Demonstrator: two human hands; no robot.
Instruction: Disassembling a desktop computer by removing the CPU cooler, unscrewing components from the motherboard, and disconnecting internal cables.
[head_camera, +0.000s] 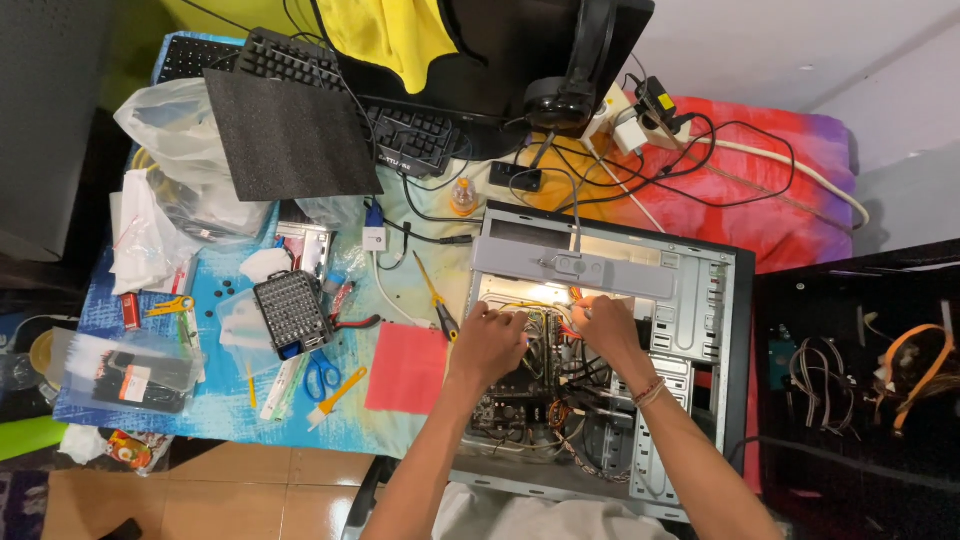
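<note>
An open grey computer case (700, 300) lies flat on the table, with its board and tangled wires (560, 390) exposed. My left hand (487, 340) reaches into the case's upper left part, fingers bent down among yellow and black wires. My right hand (606, 325) is beside it, fingers pinched around the wires near a bright lit spot. What each fingertip holds is hidden by the hands themselves. A grey metal bar (570, 268) crosses the case just above both hands.
Left of the case lie a pink sheet (405, 368), yellow-handled cutters (438, 300), a screwdriver bit set (292, 312), blue scissors (320, 375) and plastic bags (175, 130). Keyboards (300, 70) and a monitor stand sit behind. A second dark case (860, 380) stands at right.
</note>
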